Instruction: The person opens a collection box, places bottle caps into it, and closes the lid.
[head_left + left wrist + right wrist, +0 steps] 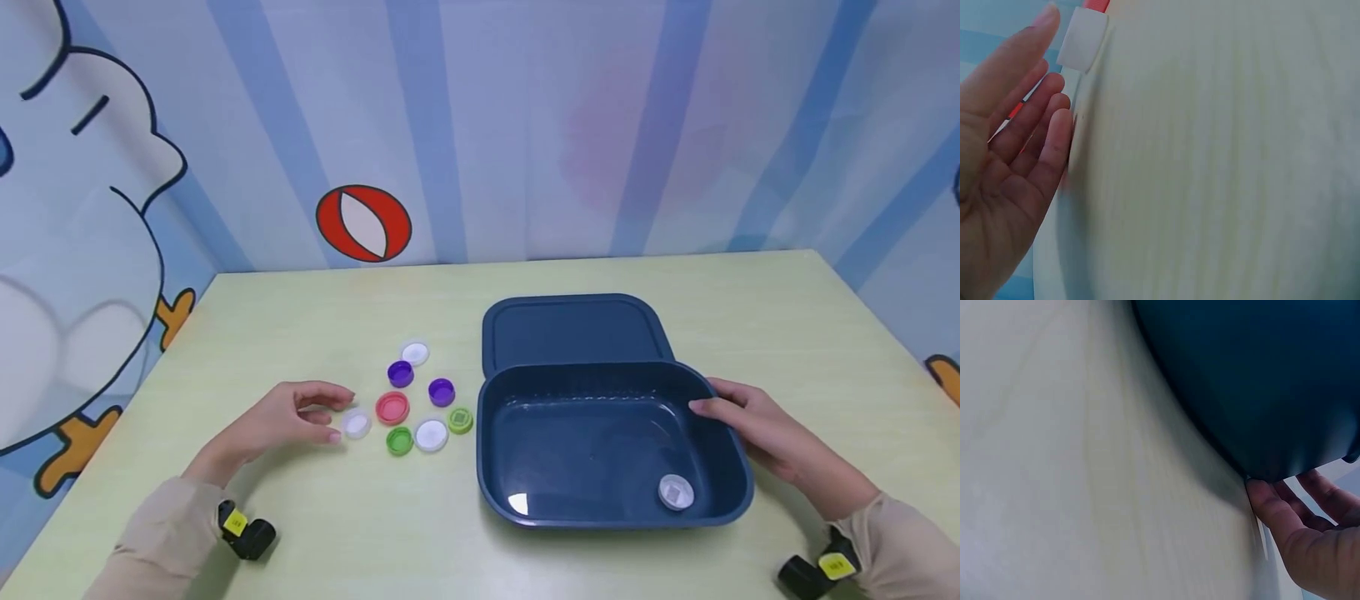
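Observation:
My left hand (288, 417) reaches toward a scatter of bottle caps, thumb and fingers apart. Just beyond its fingertips lies a white bottle cap (356, 423), which the left wrist view shows close by the thumb tip; nothing is in the hand's grasp. A red cap (392, 407) sits right beside that one. On the other side, my right hand (761, 425) grips the right wall of a dark blue plastic box (615, 522), its thumb over the rim and its fingers on the outside. One white cap (676, 492) lies inside the box, toward the near right corner.
Around the red cap lie purple caps (401, 373), green caps (400, 441) and more white caps (431, 435). Behind the box, a flat dark blue lid (573, 329) is partly covered by it. A printed backdrop (525, 125) rises at the table's far edge.

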The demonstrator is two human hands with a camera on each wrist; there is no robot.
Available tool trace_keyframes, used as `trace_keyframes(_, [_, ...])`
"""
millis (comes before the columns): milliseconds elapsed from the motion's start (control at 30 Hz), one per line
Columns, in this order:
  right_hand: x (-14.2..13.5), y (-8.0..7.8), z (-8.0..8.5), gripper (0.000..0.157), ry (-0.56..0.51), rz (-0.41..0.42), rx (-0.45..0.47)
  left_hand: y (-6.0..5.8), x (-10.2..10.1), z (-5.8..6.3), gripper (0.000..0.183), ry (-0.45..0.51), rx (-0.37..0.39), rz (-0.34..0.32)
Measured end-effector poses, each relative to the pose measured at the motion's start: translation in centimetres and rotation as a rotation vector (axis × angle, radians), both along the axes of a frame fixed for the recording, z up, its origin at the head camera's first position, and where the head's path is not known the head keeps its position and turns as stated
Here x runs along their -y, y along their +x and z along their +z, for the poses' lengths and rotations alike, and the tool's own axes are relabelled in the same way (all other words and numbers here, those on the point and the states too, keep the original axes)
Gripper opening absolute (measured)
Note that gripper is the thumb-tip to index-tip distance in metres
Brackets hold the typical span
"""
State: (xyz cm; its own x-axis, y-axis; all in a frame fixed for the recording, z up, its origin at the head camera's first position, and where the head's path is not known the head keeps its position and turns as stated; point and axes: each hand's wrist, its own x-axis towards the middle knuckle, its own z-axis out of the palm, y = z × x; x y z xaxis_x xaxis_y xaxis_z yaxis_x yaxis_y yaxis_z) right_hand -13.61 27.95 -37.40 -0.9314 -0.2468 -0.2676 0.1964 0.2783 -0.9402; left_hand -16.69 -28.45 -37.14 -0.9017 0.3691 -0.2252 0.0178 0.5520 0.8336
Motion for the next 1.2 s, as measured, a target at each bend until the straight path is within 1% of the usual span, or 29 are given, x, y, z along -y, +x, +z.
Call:
trace_keyframes(133, [-0.1,0.0,0.0,0.063,-0.001,0.001,-0.013,0.1,-0.2,0.0,0.058,-0.046,-0.036,-0.007])
trace_keyframes(300, [0.0,0.0,-0.1,0.062,0.000,0.009,-0.018,0.1,-0.5,-0.4,0.056,-0.070,-0.098,-0.049])
trace_keyframes(467, [0.0,0.1,0.0,0.063,-0.008,0.006,-0.016,-0.1,-1.3,-0.7,0.049,-0.084,-0.159,-0.085])
trace_keyframes(600, [0.0,0.1,0.0,0.063,-0.011,0.005,-0.014,-0.2,-1.6,-0.7,0.043,-0.093,-0.177,-0.095])
trace_keyframes(700, [0.0,0.1,0.0,0.063,-0.010,0.004,-0.012,-0.2,-1.6,-0.7,0.042,-0.095,-0.171,-0.088])
trace_keyframes(933, [0.0,0.1,0.1,0.063,-0.013,0.002,-0.006,0.2,-1.7,-0.2,0.045,-0.087,-0.112,-0.033])
trace_keyframes(1033, [0.0,0.1,0.1,0.063,-0.012,0.003,-0.005,0.4,-1.9,0.1,0.045,-0.112,-0.110,-0.010])
trace_keyframes(1200, [0.0,0.1,0.1,0.064,-0.008,0.005,-0.002,0.6,-2.7,0.8,0.041,-0.140,-0.101,0.049])
